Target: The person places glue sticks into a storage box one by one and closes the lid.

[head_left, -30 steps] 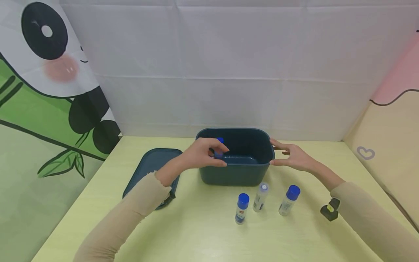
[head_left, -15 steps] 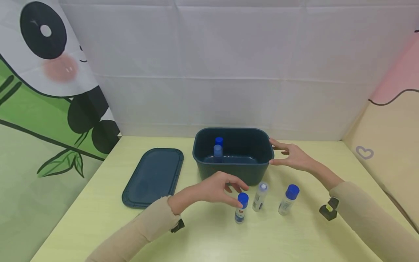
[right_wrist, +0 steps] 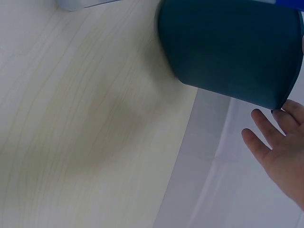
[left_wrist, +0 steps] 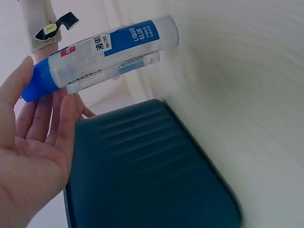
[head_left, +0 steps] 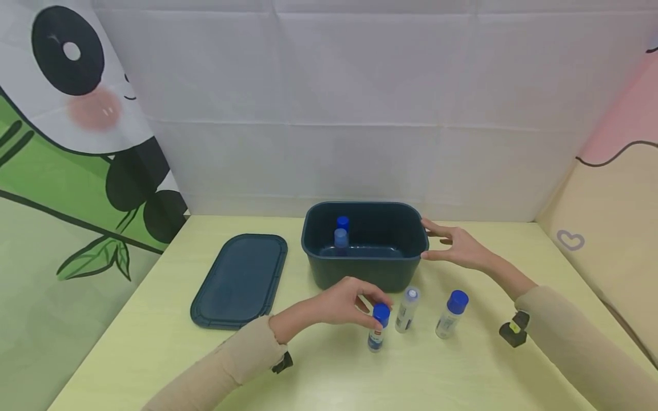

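My left hand [head_left: 345, 303] pinches the blue cap of a liquid glue bottle [head_left: 376, 339] between thumb and fingers; the bottle stands upright in front of the dark teal bin [head_left: 365, 274]. The left wrist view shows the same glue bottle [left_wrist: 114, 45] with its blue cap at the fingers. At the bin's right end, my right hand [head_left: 462, 248] touches the rim with spread fingers. In the right wrist view, fingertips of that hand [right_wrist: 280, 142] meet the edge of the bin [right_wrist: 228, 52]. Two bottles [head_left: 341, 238] stand inside the bin, on its left side.
A clear-capped bottle [head_left: 407, 311] stands just right of the held one, and a blue-capped bottle [head_left: 452, 314] farther right. The bin's flat lid [head_left: 241, 279] lies on the table to the left. Behind the table hangs a pale cloth [head_left: 360, 160].
My left hand has left the bin, where it released a bottle, and come down toward me to the front bottle, taking hold of its cap. My right hand stays at the bin's rim.
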Tool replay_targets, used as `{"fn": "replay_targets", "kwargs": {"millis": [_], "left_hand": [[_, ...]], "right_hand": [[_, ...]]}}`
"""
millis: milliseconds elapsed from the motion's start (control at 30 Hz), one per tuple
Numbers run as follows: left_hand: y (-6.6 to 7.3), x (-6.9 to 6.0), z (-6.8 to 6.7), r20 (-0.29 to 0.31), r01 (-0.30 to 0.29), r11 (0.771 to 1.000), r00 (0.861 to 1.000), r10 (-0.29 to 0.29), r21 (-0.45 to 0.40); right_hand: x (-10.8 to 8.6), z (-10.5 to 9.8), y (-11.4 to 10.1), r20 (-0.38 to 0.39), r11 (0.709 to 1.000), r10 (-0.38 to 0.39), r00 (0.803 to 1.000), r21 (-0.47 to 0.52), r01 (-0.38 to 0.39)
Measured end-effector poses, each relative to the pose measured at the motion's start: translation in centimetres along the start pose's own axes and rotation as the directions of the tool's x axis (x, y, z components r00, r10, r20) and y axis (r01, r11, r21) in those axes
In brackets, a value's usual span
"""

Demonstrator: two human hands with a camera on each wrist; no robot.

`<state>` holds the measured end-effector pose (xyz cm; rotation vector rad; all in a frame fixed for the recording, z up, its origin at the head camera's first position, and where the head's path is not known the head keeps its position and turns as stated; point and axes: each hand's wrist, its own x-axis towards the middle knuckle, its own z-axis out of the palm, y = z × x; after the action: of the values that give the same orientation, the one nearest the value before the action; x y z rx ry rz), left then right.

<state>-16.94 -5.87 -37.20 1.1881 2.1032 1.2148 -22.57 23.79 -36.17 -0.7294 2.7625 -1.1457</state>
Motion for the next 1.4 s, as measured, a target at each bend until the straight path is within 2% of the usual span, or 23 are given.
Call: {"fn": "replay_targets", "kwargs": {"millis": [133,267,467,633,800,933,1067,1167,1233,1400], "left_hand": [[-0.1,-0.1,0.1,-0.001,0.016,1.0,1.0,-0.016,0.002],[0.0,-0.1,-0.1,-0.002,-0.006,0.999,1.0,0.006,0.039],[0.8,-0.1,-1.3,-0.03,-0.013,0.998,0.999,0.015,0.054],[2.2,-0.2,-3.4,-0.06,-0.085,0.993,0.994,0.09,0.077],[4.6,0.0,-6.3,-0.154,-0.11,0.994,0.982,0.113,0.028],[6.7,0.5,-8.9,-0.256,-0.135,0.991,0.957,0.137,0.027],[7.9,1.4,-11.1,-0.336,-0.13,0.986,0.929,0.157,0.102],[8.0,2.4,-12.2,-0.363,-0.097,0.982,0.92,0.151,0.163],[7.8,3.2,-12.7,-0.368,-0.074,0.978,0.919,0.143,0.195],[6.3,5.0,-13.2,-0.38,-0.036,0.975,0.917,0.119,0.219]], "right_hand": [[0.0,0.0,-0.1,0.001,1.0,0.002,1.0,0.005,-0.002],[-0.1,0.0,-0.1,0.003,1.0,0.009,1.0,0.002,-0.009],[0.0,0.0,-0.1,0.003,1.0,0.005,1.0,-0.009,-0.005],[0.0,0.0,0.0,0.006,1.0,-0.001,1.0,-0.01,0.001],[0.0,-0.1,0.1,0.005,1.0,-0.003,1.0,-0.019,0.003],[0.0,-0.1,0.2,0.006,1.0,-0.003,1.0,-0.015,0.003],[0.1,-0.1,0.2,0.011,1.0,0.0,1.0,-0.008,0.0],[0.0,-0.1,0.1,0.014,1.0,0.002,1.0,-0.013,-0.001],[0.0,-0.1,0.0,0.014,1.0,0.004,1.0,-0.018,-0.003],[0.0,-0.2,0.0,0.012,1.0,0.01,1.0,-0.021,-0.01]]}}
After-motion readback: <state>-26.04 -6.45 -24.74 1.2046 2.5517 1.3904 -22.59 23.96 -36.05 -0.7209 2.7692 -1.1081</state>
